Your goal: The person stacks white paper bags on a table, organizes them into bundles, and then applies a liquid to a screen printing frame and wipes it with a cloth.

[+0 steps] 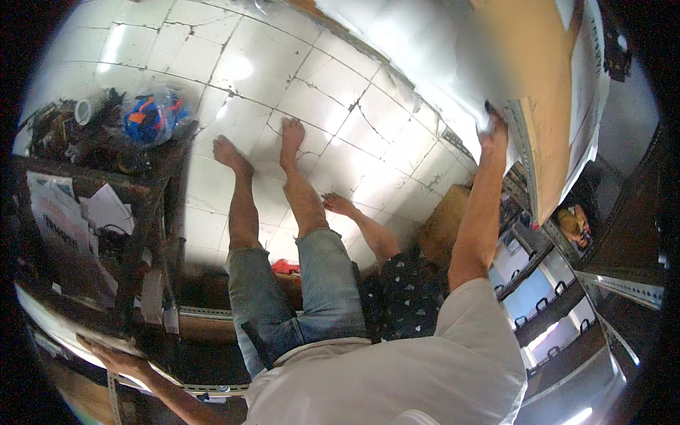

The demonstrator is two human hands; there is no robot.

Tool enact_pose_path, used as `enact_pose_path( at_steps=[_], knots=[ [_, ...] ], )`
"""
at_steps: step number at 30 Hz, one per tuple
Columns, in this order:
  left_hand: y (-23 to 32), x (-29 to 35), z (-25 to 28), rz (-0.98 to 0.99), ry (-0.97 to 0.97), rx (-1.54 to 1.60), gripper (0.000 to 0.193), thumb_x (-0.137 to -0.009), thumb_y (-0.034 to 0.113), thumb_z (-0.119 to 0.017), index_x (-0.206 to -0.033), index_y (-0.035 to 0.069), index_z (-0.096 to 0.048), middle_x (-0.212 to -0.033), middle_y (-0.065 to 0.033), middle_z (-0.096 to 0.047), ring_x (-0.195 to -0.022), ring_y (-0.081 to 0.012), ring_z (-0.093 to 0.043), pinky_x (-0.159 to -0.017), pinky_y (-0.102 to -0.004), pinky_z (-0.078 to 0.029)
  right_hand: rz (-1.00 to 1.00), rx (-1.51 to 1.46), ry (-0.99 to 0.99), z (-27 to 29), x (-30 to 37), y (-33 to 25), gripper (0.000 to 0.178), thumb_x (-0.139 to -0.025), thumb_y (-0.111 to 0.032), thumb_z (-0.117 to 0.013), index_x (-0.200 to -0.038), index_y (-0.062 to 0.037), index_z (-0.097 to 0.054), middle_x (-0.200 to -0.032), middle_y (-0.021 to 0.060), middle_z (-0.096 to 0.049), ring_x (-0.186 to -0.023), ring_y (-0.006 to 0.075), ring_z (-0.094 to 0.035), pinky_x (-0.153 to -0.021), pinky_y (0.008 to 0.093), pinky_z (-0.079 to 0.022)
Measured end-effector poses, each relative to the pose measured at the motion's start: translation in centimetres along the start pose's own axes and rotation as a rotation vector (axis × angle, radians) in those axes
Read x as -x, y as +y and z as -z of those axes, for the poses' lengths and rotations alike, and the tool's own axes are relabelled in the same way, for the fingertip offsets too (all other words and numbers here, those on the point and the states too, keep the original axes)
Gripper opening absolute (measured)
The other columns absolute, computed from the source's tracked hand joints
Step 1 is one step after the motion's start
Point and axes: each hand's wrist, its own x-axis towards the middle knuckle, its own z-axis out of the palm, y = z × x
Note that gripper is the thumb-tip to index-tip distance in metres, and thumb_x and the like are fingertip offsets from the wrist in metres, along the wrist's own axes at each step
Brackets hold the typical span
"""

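My right arm reaches up to the far right. My right hand (pixel 494 134) is beside a perforated metal shelf bar (pixel 528 145) and a large tan board (pixel 549 106). Something small and dark shows at its fingertips. Glare and blur hide how the fingers are bent and whether they grip anything. At the lower left, my left hand (pixel 117 360) lies along the edge of a pale panel (pixel 53 322), fingers stretched out, with nothing visible in it.
Dark shelving (pixel 149 276) on the left holds papers and a plastic-wrapped blue and orange bundle (pixel 152 117). Beside my legs is another person in dark patterned clothes (pixel 404 297), one bare foot (pixel 340 204) on the cracked tile floor (pixel 319 78). Compartments with black handles (pixel 542 304) stand right.
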Motion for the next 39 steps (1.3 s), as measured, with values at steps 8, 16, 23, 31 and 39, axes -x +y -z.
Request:
enact_pose_path(
  at_steps=[8, 16, 23, 31, 39],
  knots=[
    [4.3, 0.3, -0.9, 0.125, 0.110, 0.176, 0.056, -0.102, 0.039, -0.046, -0.147, 0.006, -0.040, -0.153, -0.0178, -0.035, -0.142, -0.0332, -0.031, -0.116, -0.0434, -0.027, -0.138, 0.256, 0.045, -4.5, 24.7, -0.9, 0.037, -0.079, 0.001, -0.068, -0.116, 0.0011, -0.065, -0.109, 0.0076, -0.069, -0.097, 0.0224, -0.066, -0.091, 0.0378, -0.052],
    [2.0, 2.3, -2.8, 0.104, 0.186, 0.219, 0.057, -0.085, 0.028, -0.068, -0.136, 0.006, -0.055, -0.148, -0.0181, -0.044, -0.143, -0.0340, -0.030, -0.117, -0.0481, -0.017, 0.097, 1.067, -0.721, -9.2, 41.3, -7.0, 0.045, -0.069, 0.002, -0.074, -0.112, 0.0047, -0.065, -0.101, 0.0117, -0.071, -0.092, 0.0220, -0.066, -0.087, 0.0334, -0.050],
    [4.3, 0.2, 2.1, 0.136, 0.119, 1.008, 0.111, -0.057, 0.035, -0.092, -0.148, 0.005, -0.036, -0.156, -0.0181, -0.030, -0.146, -0.0323, -0.021, -0.117, -0.0452, -0.022, 0.567, 1.203, -1.341, -17.7, 52.4, -19.3, 0.037, -0.067, 0.000, -0.072, -0.104, 0.0035, -0.068, -0.088, 0.0194, -0.072, -0.082, 0.0228, -0.069, -0.080, 0.0344, -0.050],
    [11.7, 0.5, 22.1, -0.542, -0.032, 1.038, 0.125, -0.051, 0.069, -0.080, -0.146, 0.002, -0.037, -0.148, -0.0199, -0.042, -0.138, -0.0334, -0.040, -0.115, -0.0448, -0.030, 1.681, 1.442, -1.710, -29.2, 70.9, -28.7, 0.024, -0.062, 0.000, -0.070, -0.086, -0.0053, -0.070, -0.077, 0.0207, -0.065, -0.073, 0.0420, -0.062, -0.066, 0.0423, -0.049],
    [10.4, -0.7, 28.2, -0.178, -0.171, 0.660, 0.078, -0.066, 0.030, -0.084, -0.130, 0.001, -0.050, -0.104, -0.0231, -0.067, -0.098, -0.0403, -0.065, -0.087, -0.0456, -0.051, 2.419, 1.446, -2.067, -40.6, 88.8, -20.2, 0.032, -0.056, -0.001, -0.068, -0.085, -0.0103, -0.074, -0.075, 0.0165, -0.068, -0.077, 0.0372, -0.066, -0.075, 0.0448, -0.051]
  ],
)
